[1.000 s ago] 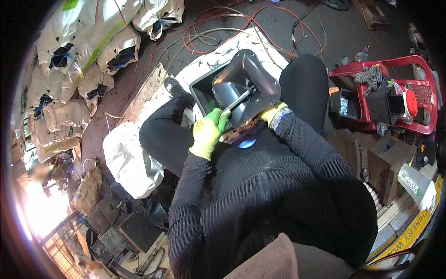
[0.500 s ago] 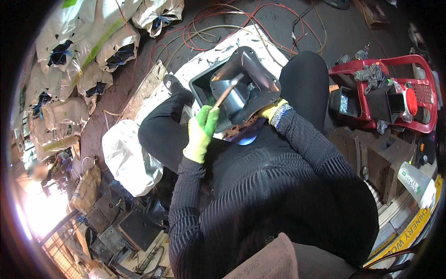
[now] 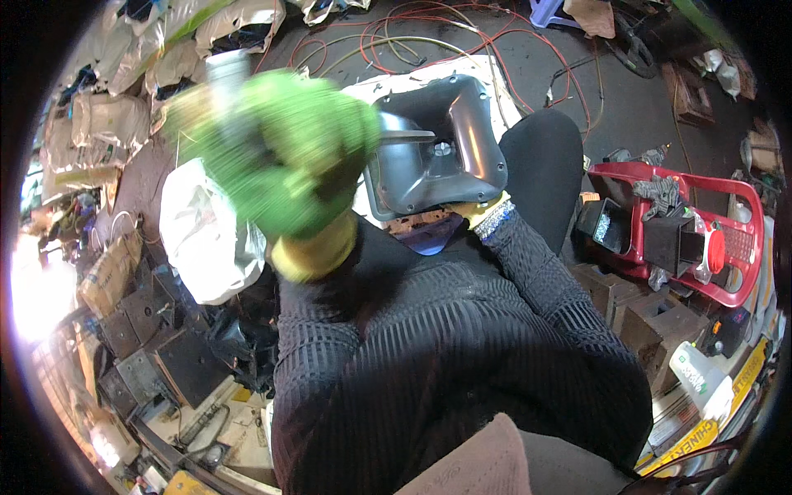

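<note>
My left hand [image 3: 289, 157], in a green and yellow glove, is raised large and smeared by motion. Its fingers are closed around a narrow tool; a flat dark strip [image 3: 406, 135] sticks out to the right across the part, and a blurred grey cylinder [image 3: 228, 78] shows above the hand. Before me lies a glossy black moulded part [image 3: 425, 186] with a hollow middle and small holes around its rim. My right hand [image 3: 483, 213], in a yellow glove, grips this part's lower right edge, its fingers partly hidden. A bluish-purple piece [image 3: 436, 237] shows below the part.
Red and tan hoses [image 3: 462, 37] coil on the floor beyond. At right, a red plastic chair [image 3: 747, 247] carries a grey glove [image 3: 657, 195] and black bins [image 3: 609, 227]. A white sack [image 3: 206, 231] lies at left; wrapped bundles are stacked behind it.
My left hand has risen and swung left, nearer the camera, with its tool. The black part has turned and now lies more squarely toward me. My right hand keeps its grip.
</note>
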A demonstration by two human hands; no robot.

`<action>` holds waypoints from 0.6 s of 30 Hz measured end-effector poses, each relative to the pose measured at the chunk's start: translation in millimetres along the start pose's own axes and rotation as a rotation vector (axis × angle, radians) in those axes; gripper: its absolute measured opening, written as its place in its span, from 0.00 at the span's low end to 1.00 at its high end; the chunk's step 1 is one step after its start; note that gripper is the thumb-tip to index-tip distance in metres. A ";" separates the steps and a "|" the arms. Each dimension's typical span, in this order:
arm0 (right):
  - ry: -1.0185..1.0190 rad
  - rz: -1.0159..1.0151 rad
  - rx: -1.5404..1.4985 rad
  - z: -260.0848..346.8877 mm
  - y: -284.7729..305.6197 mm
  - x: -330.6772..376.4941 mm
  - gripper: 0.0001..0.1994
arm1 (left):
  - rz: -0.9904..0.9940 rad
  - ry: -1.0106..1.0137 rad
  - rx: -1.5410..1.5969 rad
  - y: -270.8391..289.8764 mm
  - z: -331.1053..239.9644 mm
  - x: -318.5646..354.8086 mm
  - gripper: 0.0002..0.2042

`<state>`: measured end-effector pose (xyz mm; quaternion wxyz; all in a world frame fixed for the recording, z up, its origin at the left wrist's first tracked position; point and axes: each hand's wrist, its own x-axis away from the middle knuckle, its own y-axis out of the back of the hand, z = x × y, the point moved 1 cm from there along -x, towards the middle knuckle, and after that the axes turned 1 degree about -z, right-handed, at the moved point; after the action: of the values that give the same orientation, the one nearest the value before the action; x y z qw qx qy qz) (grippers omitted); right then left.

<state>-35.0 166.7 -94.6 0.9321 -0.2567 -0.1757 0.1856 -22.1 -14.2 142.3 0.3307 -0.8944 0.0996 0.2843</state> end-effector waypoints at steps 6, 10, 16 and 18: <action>-0.063 0.020 -0.079 -4.9 -7.5 -2.1 0.24 | -0.552 0.512 -0.342 27.9 81.9 35.6 0.29; -0.070 0.028 -0.112 -0.8 -5.4 -9.5 0.24 | -0.240 0.008 -0.217 34.0 46.0 29.3 0.26; -0.102 0.036 -0.140 -3.4 -12.8 -4.8 0.24 | -0.405 0.508 -0.110 47.7 85.3 44.0 0.20; -0.106 0.041 -0.141 -2.9 -12.0 -7.4 0.24 | -0.407 0.419 -0.205 36.2 74.9 35.5 0.23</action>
<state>-37.1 152.7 -92.1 0.8971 -0.3151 -0.2318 0.2052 -39.4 7.1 56.2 0.2612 -0.9638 -0.0449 0.0300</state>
